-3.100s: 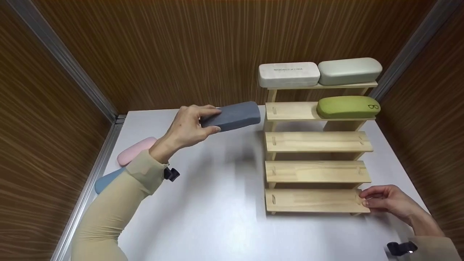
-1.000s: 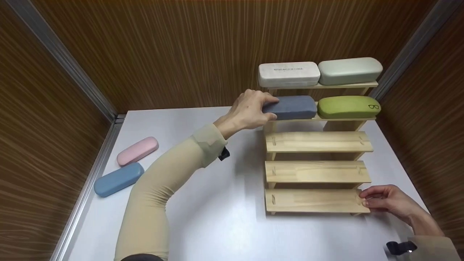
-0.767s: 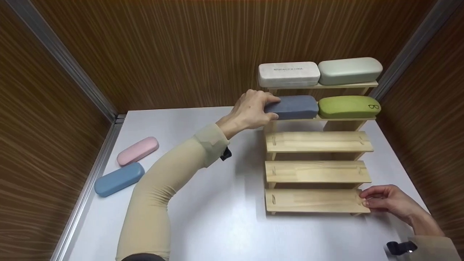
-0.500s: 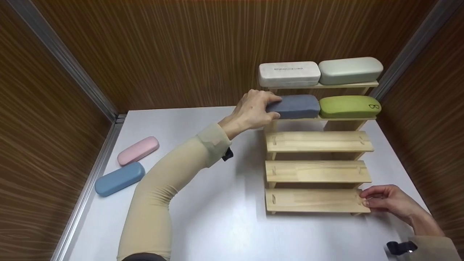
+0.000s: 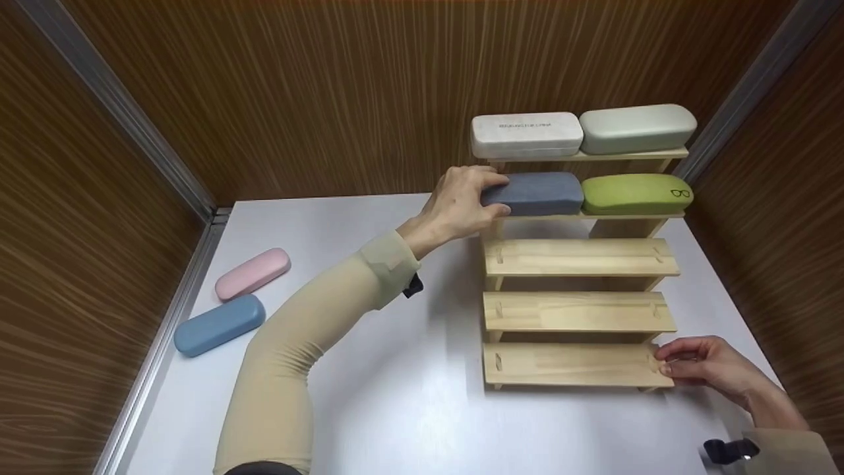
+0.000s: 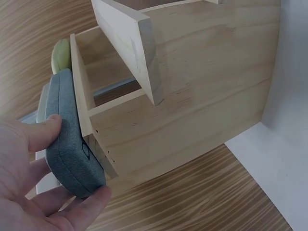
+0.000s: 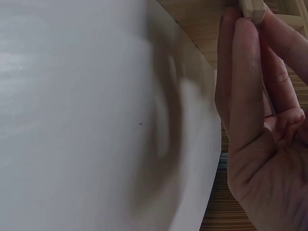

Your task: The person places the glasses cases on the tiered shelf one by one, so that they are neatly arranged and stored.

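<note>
A grey-blue glasses case point(image 5: 541, 194) lies on the left half of the second shelf from the top of a stepped wooden rack point(image 5: 580, 257). My left hand point(image 5: 455, 203) grips its left end between thumb and fingers. The left wrist view shows the fabric-covered case point(image 6: 72, 130) against the shelf, its end jutting past the board. Right beside it is a green glasses case point(image 5: 636, 194) with a spectacles print. My right hand point(image 5: 715, 369) pinches the right end of the lowest shelf point(image 5: 573, 365); in the right wrist view the fingertips meet at the board's corner point(image 7: 252, 10).
On the top shelf sit a white glasses case point(image 5: 526, 134) and a pale green one point(image 5: 638, 128). A pink glasses case point(image 5: 252, 274) and a blue one point(image 5: 219, 325) lie on the white table point(image 5: 395, 409) at left. Wood-grain panels surround the table.
From in front of the rack's left side, my left hand has carried the grey-blue case right onto the second shelf, up to the green one. My right hand has stayed put.
</note>
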### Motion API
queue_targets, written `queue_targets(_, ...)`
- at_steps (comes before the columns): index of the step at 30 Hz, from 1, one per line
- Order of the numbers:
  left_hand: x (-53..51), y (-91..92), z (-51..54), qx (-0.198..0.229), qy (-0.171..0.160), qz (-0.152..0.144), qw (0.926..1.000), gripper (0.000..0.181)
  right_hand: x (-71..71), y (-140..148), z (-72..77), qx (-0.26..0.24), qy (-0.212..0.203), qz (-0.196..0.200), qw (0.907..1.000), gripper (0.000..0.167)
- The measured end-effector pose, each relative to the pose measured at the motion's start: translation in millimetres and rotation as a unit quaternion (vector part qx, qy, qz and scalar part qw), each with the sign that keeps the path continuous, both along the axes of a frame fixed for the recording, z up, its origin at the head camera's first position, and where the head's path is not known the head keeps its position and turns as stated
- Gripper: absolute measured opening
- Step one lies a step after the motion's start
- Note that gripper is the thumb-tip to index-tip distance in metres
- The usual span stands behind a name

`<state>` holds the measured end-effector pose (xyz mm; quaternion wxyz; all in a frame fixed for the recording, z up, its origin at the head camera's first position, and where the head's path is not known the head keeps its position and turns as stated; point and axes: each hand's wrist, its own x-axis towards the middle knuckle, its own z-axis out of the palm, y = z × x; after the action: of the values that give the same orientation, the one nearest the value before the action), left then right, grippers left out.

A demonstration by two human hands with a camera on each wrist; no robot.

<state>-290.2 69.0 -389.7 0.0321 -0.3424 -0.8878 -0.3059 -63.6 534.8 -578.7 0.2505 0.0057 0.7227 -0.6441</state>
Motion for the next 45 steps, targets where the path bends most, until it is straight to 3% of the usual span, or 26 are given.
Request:
queue_targets(6, 2.0, -0.9, -3.1, 0.018, 0.006, 0.003, 0.9998, 0.046, 0.1, -0.3, -0.3, -0.007, 0.002, 0.000, 1.0000, 0.040)
queue_targets(15, 4.8, -5.7, -3.7, 0.013, 0.013, 0.002, 0.9998, 0.050, -0.5, 0.4, -2.6, -0.014, 0.005, -0.002, 0.9999, 0.042)
queue_targets(24, 10.5, -17.8, -2.1, 0.049, 0.054, -0.007, 0.9973, 0.047, -0.9, 0.0, -0.2, 0.010, -0.001, -0.002, 0.9999, 0.041)
queue_targets(34, 13.6, -40.0, -1.1, 0.089, 0.084, -0.001, 0.9925, 0.039, -1.2, 0.8, -0.4, 0.024, -0.009, -0.007, 0.9996, 0.038)
queue_targets(45, 10.8, -72.4, -3.5, 0.110, 0.086, 0.038, 0.9894, 0.036, -0.9, 2.4, -0.4, 0.008, -0.010, -0.003, 0.9999, 0.042)
